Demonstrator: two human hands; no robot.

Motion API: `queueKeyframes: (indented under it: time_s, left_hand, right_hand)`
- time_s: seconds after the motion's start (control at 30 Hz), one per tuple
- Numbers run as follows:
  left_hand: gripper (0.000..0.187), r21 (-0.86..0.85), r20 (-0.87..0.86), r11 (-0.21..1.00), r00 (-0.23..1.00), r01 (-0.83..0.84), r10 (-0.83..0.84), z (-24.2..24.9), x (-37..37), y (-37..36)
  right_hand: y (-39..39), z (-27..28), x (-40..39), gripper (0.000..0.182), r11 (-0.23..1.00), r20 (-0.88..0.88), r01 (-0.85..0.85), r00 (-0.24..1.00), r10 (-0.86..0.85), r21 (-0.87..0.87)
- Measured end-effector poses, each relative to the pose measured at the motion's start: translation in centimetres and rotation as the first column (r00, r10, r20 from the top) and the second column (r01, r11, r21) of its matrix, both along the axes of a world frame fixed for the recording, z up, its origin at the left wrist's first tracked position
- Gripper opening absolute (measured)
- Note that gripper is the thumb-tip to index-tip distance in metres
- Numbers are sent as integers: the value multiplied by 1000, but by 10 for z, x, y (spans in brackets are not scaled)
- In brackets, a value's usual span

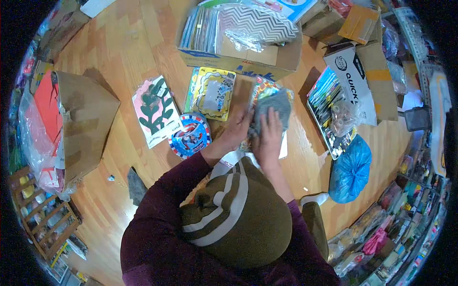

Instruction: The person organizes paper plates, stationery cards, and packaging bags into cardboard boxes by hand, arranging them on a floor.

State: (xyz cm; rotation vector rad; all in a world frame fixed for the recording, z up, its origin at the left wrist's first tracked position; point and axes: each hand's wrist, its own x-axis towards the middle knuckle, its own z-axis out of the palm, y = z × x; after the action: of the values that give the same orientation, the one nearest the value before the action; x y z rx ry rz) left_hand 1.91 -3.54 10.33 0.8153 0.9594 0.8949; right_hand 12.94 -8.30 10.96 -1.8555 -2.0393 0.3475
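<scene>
Both my hands rest on a grey fabric-like packet [277,104] that lies over a colourful flat packet [263,88] on the wooden floor [119,43]. My left hand [237,129] grips the grey packet's left edge. My right hand [270,134] presses on its lower part with fingers spread upward. White paper [231,157] shows under my wrists. My own striped olive hat and dark red sleeves fill the lower middle of the view.
Around lie a yellow-framed packet [212,93], a round blue plate packet [191,137], a pink and green cactus packet [157,110], a black packet of colourful sticks [324,107] and a blue bag [351,170]. Open cardboard boxes [238,59] [83,124] stand behind and left.
</scene>
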Motion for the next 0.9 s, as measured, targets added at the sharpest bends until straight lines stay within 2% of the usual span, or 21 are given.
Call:
queueKeyframes:
  time_s: [0.13,0.2,0.23,0.27,0.3,0.33,0.4,0.47,0.5,0.53,0.57,0.6,0.63,0.67,0.7,0.73,0.77,0.8,0.83,0.87,0.9]
  left_hand:
    - [34,-7,-65,965,963,263,-263,16,5,-4]
    - [36,-11,-5,964,964,265,-265,14,6,-10]
    - [35,21,39,963,963,267,-268,18,4,-9]
    - [35,50,82,962,958,270,-273,19,1,-8]
    - [36,153,-42,963,976,219,-215,-4,2,-8]
    - [36,165,-38,963,977,215,-211,-3,-2,-2]
    - [37,227,66,951,971,210,-230,-1,-10,10]
    - [37,272,118,936,957,224,-263,-1,-11,21]
    - [37,296,111,927,956,231,-273,1,-10,23]
    - [36,318,102,917,954,238,-283,3,-9,27]
    - [42,409,13,854,933,322,-358,-7,-9,38]
    - [42,419,7,846,930,331,-367,-11,-7,39]
    - [48,282,31,925,962,253,-272,-14,-5,39]
    - [54,138,43,977,985,161,-169,-15,-2,37]
    - [61,-9,41,998,997,62,-62,-10,0,38]
    - [61,4,46,998,997,62,-62,-4,2,38]
    - [60,-181,468,961,878,208,-101,3,2,36]
    - [59,-281,798,867,602,411,-26,13,1,33]
    - [57,-282,757,915,653,290,27,27,10,27]
    - [57,-282,758,914,652,293,25,29,10,27]
    - [54,-300,680,909,733,289,-9,30,9,27]
  right_hand:
    - [37,-3,55,39,911,-135,306,951,-278,278]
    - [55,1,99,31,849,-302,510,794,-527,-139]
    - [58,-5,123,29,810,-632,509,533,-563,-292]
    - [57,-16,146,28,788,-825,436,157,-543,-435]
    - [57,-26,165,30,881,-893,191,-223,-391,-433]
    - [54,-2,154,35,859,-902,290,-228,-366,-422]
    - [37,18,135,42,893,-899,272,-359,-252,-359]
    - [16,38,104,46,970,-953,122,-247,-175,-209]
    - [21,32,100,46,876,-893,172,-59,-447,-450]
    - [12,46,81,45,959,-949,214,214,-230,-185]
    - [12,56,69,40,932,-945,273,157,-288,-238]
    - [14,61,64,36,900,-937,328,99,-335,-288]
    - [13,61,66,28,912,-877,384,376,-299,-147]
    - [10,57,69,21,918,-736,396,623,-265,4]
    - [12,53,67,21,914,-555,364,804,-212,178]
    - [12,53,69,21,912,-553,363,807,-205,192]
    - [10,53,68,29,931,-333,162,942,-47,328]
    - [8,55,61,37,913,-78,-63,992,103,403]
    - [1,52,54,41,940,-55,-133,986,158,315]
    - [-7,48,45,45,954,-38,-203,976,216,220]
    - [-13,46,36,47,954,-55,-266,960,276,141]
